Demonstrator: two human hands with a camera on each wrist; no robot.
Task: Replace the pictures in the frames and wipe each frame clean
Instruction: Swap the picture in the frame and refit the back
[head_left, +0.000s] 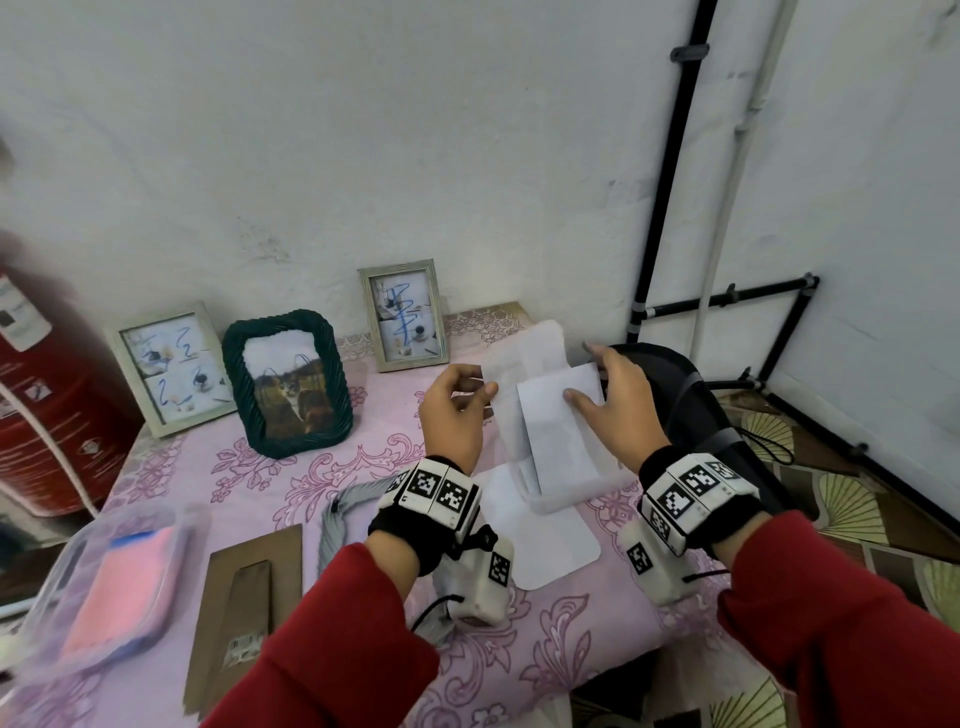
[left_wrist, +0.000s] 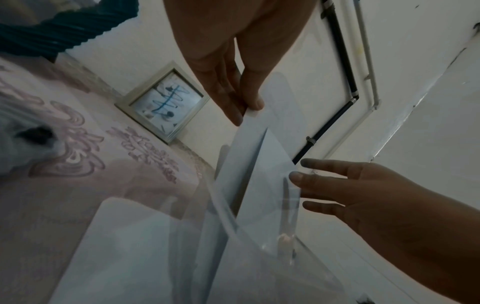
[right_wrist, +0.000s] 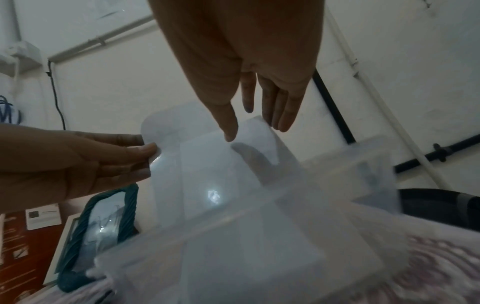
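Three frames stand along the wall: a pale one (head_left: 171, 364), a green rope-edged one (head_left: 288, 382) and a second pale one (head_left: 402, 314), all with blue scribbles on the glass. At the table's right stands a clear plastic box (head_left: 566, 499) holding white sheets (head_left: 558, 431). My left hand (head_left: 480, 387) pinches the edge of an upright translucent plastic sheet (right_wrist: 166, 131) at the box. My right hand (head_left: 584, 374) has its thumb on the front of a white sheet (right_wrist: 254, 133), with its straight fingers (right_wrist: 280, 119) behind it.
A grey empty frame (head_left: 337, 514) and its brown backing board (head_left: 249, 587) lie flat near the front. A clear tub with a pink cloth (head_left: 104, 587) sits at the front left. A white lid (head_left: 550, 545) lies under the box. A black chair (head_left: 685, 405) stands beside the table's right edge.
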